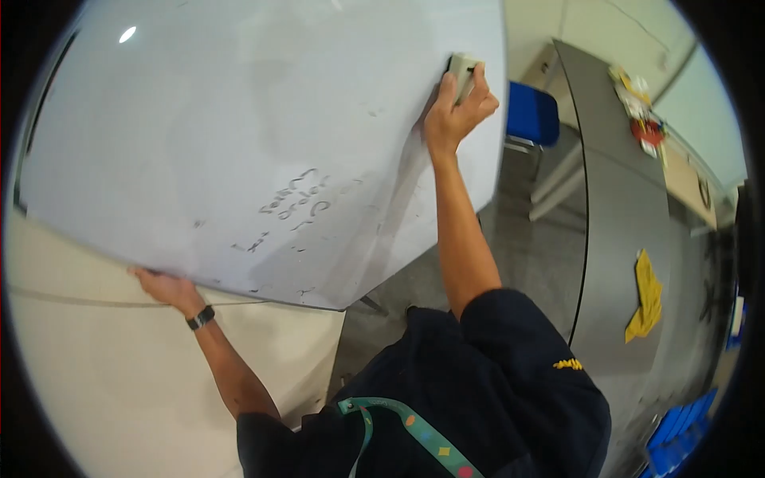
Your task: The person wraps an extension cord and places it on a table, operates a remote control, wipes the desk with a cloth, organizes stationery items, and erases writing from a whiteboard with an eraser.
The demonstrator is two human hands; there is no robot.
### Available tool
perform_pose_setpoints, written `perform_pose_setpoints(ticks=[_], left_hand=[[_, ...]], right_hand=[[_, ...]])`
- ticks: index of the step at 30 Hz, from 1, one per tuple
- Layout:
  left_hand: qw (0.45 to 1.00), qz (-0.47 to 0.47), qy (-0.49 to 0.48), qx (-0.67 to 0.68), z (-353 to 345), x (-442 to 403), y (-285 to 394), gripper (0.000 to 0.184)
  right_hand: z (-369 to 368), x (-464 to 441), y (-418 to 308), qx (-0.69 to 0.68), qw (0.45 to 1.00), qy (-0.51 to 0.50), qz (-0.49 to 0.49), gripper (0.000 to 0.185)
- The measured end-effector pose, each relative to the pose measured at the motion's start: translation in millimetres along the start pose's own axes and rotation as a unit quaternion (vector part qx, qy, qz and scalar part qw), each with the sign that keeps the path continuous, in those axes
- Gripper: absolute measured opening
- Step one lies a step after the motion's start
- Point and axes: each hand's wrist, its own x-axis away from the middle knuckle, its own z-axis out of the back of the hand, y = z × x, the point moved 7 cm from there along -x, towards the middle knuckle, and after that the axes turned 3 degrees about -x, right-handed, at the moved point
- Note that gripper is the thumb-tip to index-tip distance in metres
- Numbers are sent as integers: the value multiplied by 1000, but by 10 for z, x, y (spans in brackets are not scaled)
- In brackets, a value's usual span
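Observation:
My right hand (458, 118) is closed around a whiteboard eraser (462, 72), pressed near the upper right edge of a large whiteboard (239, 103). My left hand (167, 289), with a dark watch (201, 317) on its wrist, grips the board's lower left edge; part of its fingers is hidden by that edge. Dark handwriting (295, 195) stands on the lower middle of the board, with smaller stray marks around it. The upper part of the surface shows faint smudges and a bright light reflection.
On the right runs a long grey table (621, 215) bearing a yellow cloth (644, 299) and several small items at its far end. A blue chair (532, 114) stands between board and table. Blue chairs (677, 434) are at the lower right. A pale wall (159, 382) lies below the board.

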Motion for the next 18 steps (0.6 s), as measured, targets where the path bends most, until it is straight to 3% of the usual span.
perform_pose_setpoints(ticks=[2,4,5,7,8,11,12,13,14,15,16,18], left_hand=[[999,-26,23,-22,26,-15,-4,57],[1000,-17,20,-13,19,13,-10,58],[999,-13,32,-16,36,22,-34,58],[998,-41,24,-36,31,20,-2,53],[998,-43,38,-35,80,7,-34,53],[996,-47,52,-45,70,-14,-46,46],[997,-51,44,-39,18,43,12,46],[998,-50,27,-41,-11,67,52,47],[998,-47,10,-43,-28,75,68,47],[998,-42,23,-46,15,70,50,47],[999,-46,2,-26,-1,52,31,47],[999,-48,-9,-8,-13,29,2,47]], right_hand=[[-242,574,-729,-22,993,-76,85,58],[-267,1634,-1519,-64,946,-216,234,53],[-143,2051,-1862,-150,918,-265,255,52],[139,2948,-1915,-200,801,-446,347,55],[286,3201,-1950,-196,747,-475,422,55],[238,3117,-1829,-180,730,-506,422,56],[2,2791,-1960,-128,698,-552,438,47],[-236,2415,-2049,-108,755,-481,433,42],[-440,1934,-2284,-82,817,-342,458,38],[-649,1424,-2545,-70,863,-277,417,40],[-847,972,-2759,-149,891,-229,362,39],[-920,616,-3288,-137,899,-236,341,46]])
